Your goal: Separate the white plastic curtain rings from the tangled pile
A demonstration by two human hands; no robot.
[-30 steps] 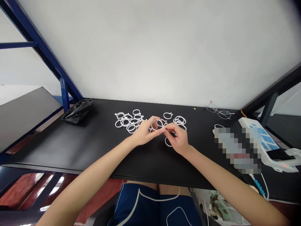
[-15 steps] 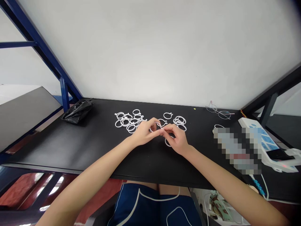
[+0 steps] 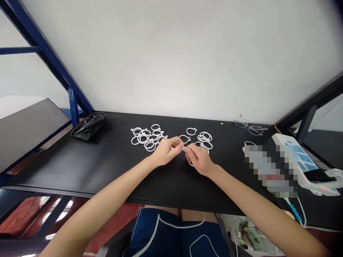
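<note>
Over the middle of the black tabletop, my left hand (image 3: 168, 150) pinches a white plastic ring (image 3: 183, 149) between thumb and fingers. My right hand (image 3: 199, 159) is closed on the other side of that same ring, its fingertips pressed together close to the left thumb. Most of the held ring is hidden by the fingers. Left of my hands lies a loose pile of similar white rings (image 3: 148, 136), some with small knobs at a gap. A smaller group of white rings (image 3: 205, 136) lies beyond my right hand, and a single ring (image 3: 191, 131) sits behind. Another ring lies partly under my right hand.
A crumpled black plastic bag (image 3: 89, 126) lies at the back left. On the right are eyeglasses (image 3: 255, 130), a blurred-out phone-like object (image 3: 270, 173) with a cable, and a white power strip (image 3: 302, 160). A white wall (image 3: 177, 60) rises behind the table.
My right hand has curled and turned slightly, its fingers now more tucked in around the ring. The ring sits flatter between both hands. The rings on the table stay in place.
</note>
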